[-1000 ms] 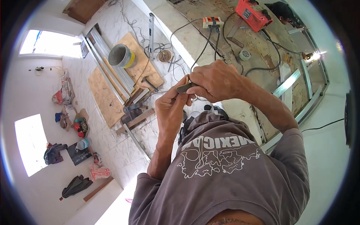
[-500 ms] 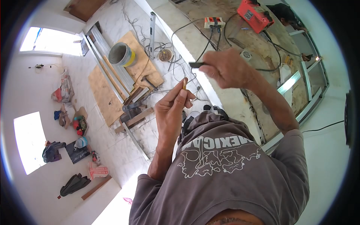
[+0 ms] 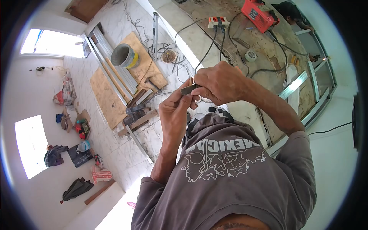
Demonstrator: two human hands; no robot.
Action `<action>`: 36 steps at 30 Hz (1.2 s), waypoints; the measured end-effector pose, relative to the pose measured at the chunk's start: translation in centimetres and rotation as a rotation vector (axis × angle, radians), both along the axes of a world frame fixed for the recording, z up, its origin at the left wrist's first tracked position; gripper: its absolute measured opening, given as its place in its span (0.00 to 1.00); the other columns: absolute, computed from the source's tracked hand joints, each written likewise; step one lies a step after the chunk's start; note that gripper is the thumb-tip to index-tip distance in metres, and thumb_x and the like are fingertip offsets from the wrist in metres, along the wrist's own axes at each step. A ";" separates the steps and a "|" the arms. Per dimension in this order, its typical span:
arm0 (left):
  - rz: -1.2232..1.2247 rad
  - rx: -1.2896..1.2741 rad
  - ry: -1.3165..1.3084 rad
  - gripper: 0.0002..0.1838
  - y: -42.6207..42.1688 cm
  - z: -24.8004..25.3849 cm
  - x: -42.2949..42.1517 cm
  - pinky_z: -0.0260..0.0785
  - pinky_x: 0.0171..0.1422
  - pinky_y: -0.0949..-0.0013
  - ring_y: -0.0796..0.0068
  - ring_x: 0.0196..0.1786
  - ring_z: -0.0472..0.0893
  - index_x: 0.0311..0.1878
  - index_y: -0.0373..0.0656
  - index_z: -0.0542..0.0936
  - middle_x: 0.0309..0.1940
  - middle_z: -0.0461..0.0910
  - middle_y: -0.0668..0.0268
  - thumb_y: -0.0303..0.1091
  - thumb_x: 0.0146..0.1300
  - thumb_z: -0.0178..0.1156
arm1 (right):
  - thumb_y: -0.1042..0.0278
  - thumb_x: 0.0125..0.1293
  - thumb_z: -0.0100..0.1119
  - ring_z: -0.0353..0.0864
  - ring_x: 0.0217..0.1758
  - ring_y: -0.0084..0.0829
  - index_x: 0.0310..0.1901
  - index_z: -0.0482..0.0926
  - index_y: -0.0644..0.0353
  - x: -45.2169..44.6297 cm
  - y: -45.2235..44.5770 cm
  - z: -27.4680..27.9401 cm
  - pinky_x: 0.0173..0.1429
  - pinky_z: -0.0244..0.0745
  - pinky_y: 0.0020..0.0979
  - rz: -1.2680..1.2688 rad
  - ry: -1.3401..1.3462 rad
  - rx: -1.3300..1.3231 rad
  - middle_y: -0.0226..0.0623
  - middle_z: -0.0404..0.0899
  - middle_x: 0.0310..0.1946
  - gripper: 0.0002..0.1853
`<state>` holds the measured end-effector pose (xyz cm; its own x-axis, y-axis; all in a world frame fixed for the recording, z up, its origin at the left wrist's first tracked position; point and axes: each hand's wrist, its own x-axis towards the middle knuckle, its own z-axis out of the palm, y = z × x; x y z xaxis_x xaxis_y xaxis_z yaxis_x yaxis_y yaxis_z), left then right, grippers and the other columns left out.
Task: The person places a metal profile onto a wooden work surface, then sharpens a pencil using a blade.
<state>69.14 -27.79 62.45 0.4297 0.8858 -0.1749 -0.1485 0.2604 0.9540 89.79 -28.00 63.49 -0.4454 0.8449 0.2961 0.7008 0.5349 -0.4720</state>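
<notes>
In the head view my left hand (image 3: pixel 174 111) is closed in a pinch, pointing up, around a short yellowish-brown stick (image 3: pixel 191 81) whose end shows above the fingertips. My right hand (image 3: pixel 220 83) grips a small flat dark blade-like piece (image 3: pixel 187 90), and its exposed end lies across the stick by my left thumb. Both hands meet in front of my chest. Most of the stick is hidden by fingers and the dark piece, so its exact kind cannot be made out.
A bucket (image 3: pixel 123 56), metal profiles (image 3: pixel 111 71) and a hammer (image 3: pixel 152 83) lie on a board to the left. On the raised slab are a red machine (image 3: pixel 260 16), a power outlet box (image 3: pixel 217 22) and cables. Another person (image 3: pixel 288 13) works by a metal frame, top right.
My right hand has come down and left, bringing the dark piece from above onto the stick. My left hand has barely moved and keeps its pinch.
</notes>
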 end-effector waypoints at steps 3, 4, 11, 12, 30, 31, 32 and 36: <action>-0.012 -0.016 -0.017 0.19 0.2 0.3 -0.1 0.69 0.44 0.77 0.82 0.37 0.74 0.66 0.28 0.75 0.39 0.82 0.65 0.28 0.76 0.55 | 0.49 0.76 0.52 0.82 0.25 0.45 0.35 0.77 0.59 0.3 0.5 -0.7 0.30 0.76 0.43 -0.023 -0.045 0.087 0.40 0.79 0.24 0.20; -0.015 -0.027 -0.028 0.19 0.2 0.3 -0.2 0.69 0.44 0.77 0.82 0.37 0.74 0.66 0.29 0.76 0.39 0.82 0.65 0.28 0.76 0.56 | 0.49 0.76 0.53 0.82 0.25 0.45 0.34 0.76 0.59 0.5 0.7 -0.9 0.31 0.76 0.43 -0.029 -0.046 0.123 0.41 0.79 0.24 0.20; 0.026 -0.083 -0.106 0.19 -0.4 1.0 0.1 0.70 0.43 0.77 0.83 0.34 0.74 0.65 0.30 0.77 0.38 0.83 0.64 0.27 0.75 0.57 | 0.49 0.75 0.55 0.80 0.25 0.51 0.33 0.76 0.58 2.6 0.2 0.8 0.31 0.74 0.47 -0.181 0.091 -0.126 0.45 0.76 0.20 0.19; 0.021 -0.075 -0.088 0.18 -0.4 1.0 0.4 0.70 0.42 0.77 0.83 0.35 0.74 0.65 0.30 0.77 0.38 0.83 0.64 0.27 0.75 0.57 | 0.50 0.75 0.56 0.80 0.25 0.50 0.33 0.76 0.58 2.1 -0.1 1.4 0.31 0.74 0.45 -0.141 0.085 -0.170 0.43 0.76 0.19 0.19; 0.020 -0.072 -0.030 0.20 -0.6 1.4 0.1 0.70 0.42 0.77 0.82 0.35 0.75 0.66 0.28 0.75 0.39 0.83 0.61 0.29 0.75 0.58 | 0.51 0.75 0.55 0.80 0.26 0.49 0.32 0.75 0.58 3.5 0.7 0.0 0.30 0.74 0.44 -0.174 0.018 0.007 0.42 0.77 0.22 0.20; 0.025 -0.037 0.030 0.20 -0.3 1.1 0.0 0.70 0.42 0.77 0.81 0.35 0.75 0.65 0.28 0.76 0.40 0.83 0.60 0.30 0.76 0.58 | 0.51 0.75 0.55 0.80 0.25 0.49 0.32 0.75 0.58 2.9 0.3 0.6 0.30 0.73 0.44 -0.160 0.051 -0.040 0.42 0.77 0.21 0.19; 0.020 -0.040 0.006 0.20 -0.2 0.8 0.3 0.69 0.42 0.77 0.82 0.35 0.75 0.65 0.28 0.76 0.40 0.83 0.60 0.30 0.76 0.58 | 0.51 0.75 0.55 0.80 0.25 0.49 0.31 0.75 0.58 2.6 0.1 0.6 0.30 0.73 0.44 -0.128 0.063 -0.046 0.42 0.77 0.21 0.19; 0.001 -0.054 -0.035 0.20 -0.1 0.8 0.6 0.69 0.41 0.79 0.83 0.34 0.75 0.65 0.27 0.76 0.39 0.85 0.61 0.31 0.76 0.57 | 0.50 0.76 0.53 0.81 0.25 0.48 0.33 0.78 0.59 1.1 -0.3 0.4 0.31 0.74 0.43 -0.038 0.107 -0.113 0.41 0.78 0.21 0.20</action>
